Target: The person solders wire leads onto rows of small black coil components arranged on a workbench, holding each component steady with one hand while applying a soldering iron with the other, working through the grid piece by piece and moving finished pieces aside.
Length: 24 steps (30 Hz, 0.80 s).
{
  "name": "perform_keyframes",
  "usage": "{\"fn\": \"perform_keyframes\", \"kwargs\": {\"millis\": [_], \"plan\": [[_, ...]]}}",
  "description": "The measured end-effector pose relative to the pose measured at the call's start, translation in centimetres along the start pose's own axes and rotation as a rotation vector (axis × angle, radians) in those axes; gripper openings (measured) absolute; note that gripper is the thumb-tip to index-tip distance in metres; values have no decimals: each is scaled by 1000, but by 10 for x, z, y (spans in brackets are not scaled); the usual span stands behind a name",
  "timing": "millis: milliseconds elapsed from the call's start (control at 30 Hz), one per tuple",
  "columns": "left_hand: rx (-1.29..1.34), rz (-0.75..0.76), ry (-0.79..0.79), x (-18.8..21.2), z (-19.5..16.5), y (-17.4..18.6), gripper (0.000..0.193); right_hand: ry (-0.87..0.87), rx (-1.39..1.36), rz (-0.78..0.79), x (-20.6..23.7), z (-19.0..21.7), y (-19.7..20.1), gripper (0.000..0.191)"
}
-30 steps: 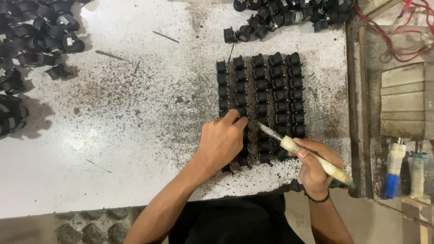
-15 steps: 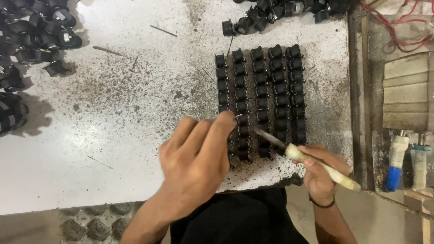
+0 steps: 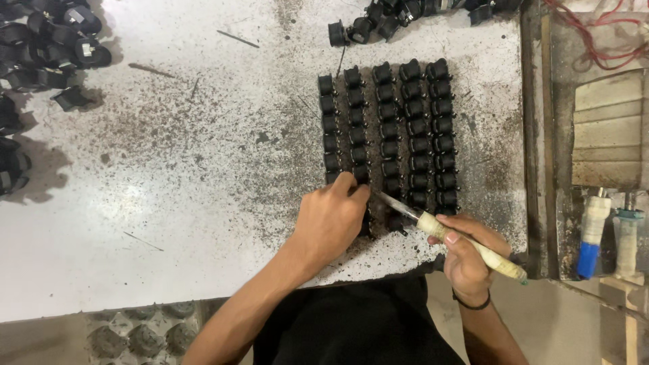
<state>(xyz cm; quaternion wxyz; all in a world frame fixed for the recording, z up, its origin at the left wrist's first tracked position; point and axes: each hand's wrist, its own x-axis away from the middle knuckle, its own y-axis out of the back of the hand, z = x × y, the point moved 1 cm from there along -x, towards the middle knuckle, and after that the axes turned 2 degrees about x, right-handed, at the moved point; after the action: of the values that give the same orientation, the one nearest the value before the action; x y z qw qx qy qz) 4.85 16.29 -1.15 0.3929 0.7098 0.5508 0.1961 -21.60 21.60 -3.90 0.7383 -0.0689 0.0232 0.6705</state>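
Several rows of small black parts (image 3: 399, 128) stand in a neat block on the white, speckled worktable (image 3: 169, 176). My left hand (image 3: 331, 220) rests on the near end of the left rows, fingers curled over a part that it hides. My right hand (image 3: 466, 253) grips a soldering iron (image 3: 449, 236) with a pale taped handle. Its metal tip points left and reaches the parts just beside my left fingertips.
Loose black parts lie piled at the far left (image 3: 40, 47) and along the top edge (image 3: 405, 13). A wooden frame with red wires (image 3: 595, 40) borders the table on the right. Two upright tools (image 3: 591, 233) stand there. A moulded tray (image 3: 135, 334) sits below the table's edge.
My left hand was raised off the table half a second ago and has dropped back onto the near parts. The soldering iron's tip stays at the same rows.
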Motion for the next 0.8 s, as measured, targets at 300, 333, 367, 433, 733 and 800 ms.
{"fn": "perform_keyframes", "kwargs": {"millis": [300,333,367,433,733,800], "plan": [[129,-50,-32,6,5,4,27,32,92,4,3,14,-13,24],[138,-38,-15,4,6,5,26,42,121,25,3,17,-13,24],[146,-27,-1,2,7,5,25,55,149,45,2,18,-14,24],[143,-10,11,-1,7,6,24,83,141,17,0,19,-14,25],[77,-90,-16,5,3,1,20,134,120,41,-1,15,-11,26],[78,-115,-33,2,2,4,18,134,127,45,-3,14,-11,25]]}}
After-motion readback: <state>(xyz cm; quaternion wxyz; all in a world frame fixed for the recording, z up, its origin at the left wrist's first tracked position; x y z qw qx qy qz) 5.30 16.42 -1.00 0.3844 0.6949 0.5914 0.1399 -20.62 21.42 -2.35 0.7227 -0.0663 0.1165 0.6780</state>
